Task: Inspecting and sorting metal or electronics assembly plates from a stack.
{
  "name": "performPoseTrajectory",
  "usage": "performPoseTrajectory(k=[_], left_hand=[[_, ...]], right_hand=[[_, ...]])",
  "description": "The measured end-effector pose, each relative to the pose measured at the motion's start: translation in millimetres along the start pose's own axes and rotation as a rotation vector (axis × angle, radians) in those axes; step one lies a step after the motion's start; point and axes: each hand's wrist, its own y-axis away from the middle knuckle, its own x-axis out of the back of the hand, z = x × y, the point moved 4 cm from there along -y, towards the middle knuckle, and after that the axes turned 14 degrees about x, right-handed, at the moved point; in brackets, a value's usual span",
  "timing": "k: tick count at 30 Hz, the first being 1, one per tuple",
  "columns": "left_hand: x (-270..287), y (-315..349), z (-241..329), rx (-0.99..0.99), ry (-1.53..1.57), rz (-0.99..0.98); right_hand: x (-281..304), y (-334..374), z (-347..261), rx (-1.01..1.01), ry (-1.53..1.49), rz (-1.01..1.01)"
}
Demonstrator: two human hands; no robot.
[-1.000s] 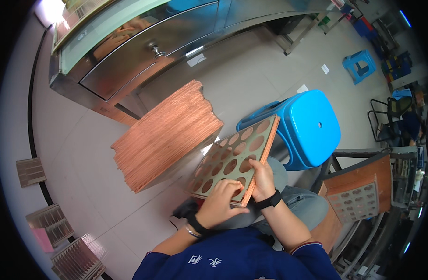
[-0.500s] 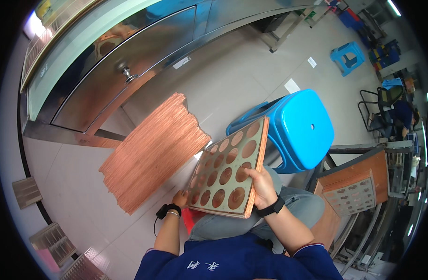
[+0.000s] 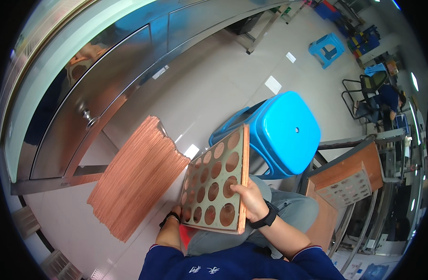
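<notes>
A stack of thin copper-coloured plates with rows of round holes (image 3: pixel 213 182) stands tilted on my lap. My right hand (image 3: pixel 251 199) grips its right edge, fingers over the front face. My left hand (image 3: pixel 175 213) is mostly hidden behind the stack's lower left corner and holds it from underneath. To the left, a tall pile of copper sheets (image 3: pixel 137 176) leans on the floor.
A blue plastic stool (image 3: pixel 284 133) stands just beyond my knees. A steel cabinet with a knob (image 3: pixel 90 116) runs along the left. At the right a metal rack (image 3: pixel 349 179) holds more perforated plates. Another person (image 3: pixel 386 100) sits far right.
The plate stack has tipped more upright and turned its face toward me. My left hand slid from its front face to beneath its lower left corner. My head has moved, shifting the view.
</notes>
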Motion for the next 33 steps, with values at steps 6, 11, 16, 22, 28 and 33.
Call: performPoseTrajectory(k=[6,11,16,22,28,33], left_hand=[[-17,-18,-15,0.129,-0.055,-0.091],[-40,-11,-15,0.119,0.114,-0.217],[-63,21,9,0.017,0.302,-0.356],[-89,158,72,-0.310,0.331,-0.297],[-103,266,109,-0.674,0.403,-0.172],[-118,327,152,-0.938,0.296,-0.067]], right_hand=[[22,-19,-13,0.221,0.510,-0.140],[25,-5,-42,0.211,0.669,-0.169],[29,36,-107,0.286,0.736,-0.253],[87,88,-197,0.493,0.665,-0.234],[242,98,-195,0.601,0.224,-0.065],[353,82,-102,0.659,-0.052,0.122]])
